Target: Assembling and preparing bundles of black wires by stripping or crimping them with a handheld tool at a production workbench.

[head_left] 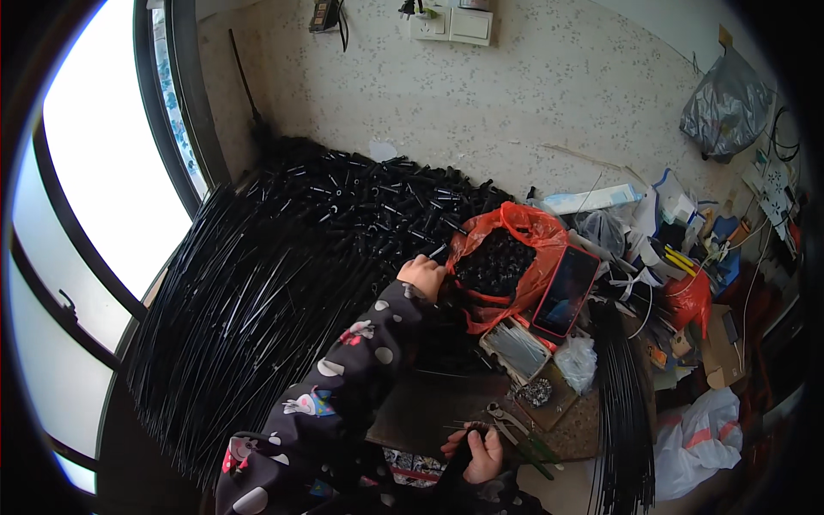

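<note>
My left hand reaches across the table to the edge of a heap of short black tubes, just left of a red plastic bag. Its fingers are mostly hidden, so what they touch does not show. Low in the middle, my right hand is closed in a pinch on a small black piece, with a thin wire-like line sticking out to the left. Right beside that hand lie green-handled pliers. Small black parts fill the red bag.
Long thin black rods cover the left side; another bundle hangs over the right edge. A phone leans by the bag, near a box of thin pale sticks and a clear bag. Clutter with yellow-handled tools lies farther right.
</note>
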A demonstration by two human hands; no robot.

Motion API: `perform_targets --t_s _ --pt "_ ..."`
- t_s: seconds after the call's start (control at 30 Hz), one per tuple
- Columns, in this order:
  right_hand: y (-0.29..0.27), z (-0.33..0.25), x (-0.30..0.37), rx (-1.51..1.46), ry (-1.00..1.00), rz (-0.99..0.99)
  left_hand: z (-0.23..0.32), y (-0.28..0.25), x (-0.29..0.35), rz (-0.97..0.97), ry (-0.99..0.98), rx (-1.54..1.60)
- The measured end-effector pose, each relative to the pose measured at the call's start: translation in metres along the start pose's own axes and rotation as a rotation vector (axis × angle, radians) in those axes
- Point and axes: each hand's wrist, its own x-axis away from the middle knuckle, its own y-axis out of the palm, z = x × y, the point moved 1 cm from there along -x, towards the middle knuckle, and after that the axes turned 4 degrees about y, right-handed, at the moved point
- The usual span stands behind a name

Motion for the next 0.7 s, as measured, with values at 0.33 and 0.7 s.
perform_targets --t_s 0.33,0.7 --pt "0.030 -0.002 0.016 0.085 -0.101 -0.004 0.034 -0.070 0.104 -0.237 -0.012 0.363" --pt "0.020 0.022 0.039 -0.052 -0.103 -0.021 0.037 -0.042 0.153 0.300 -0.235 0.467"
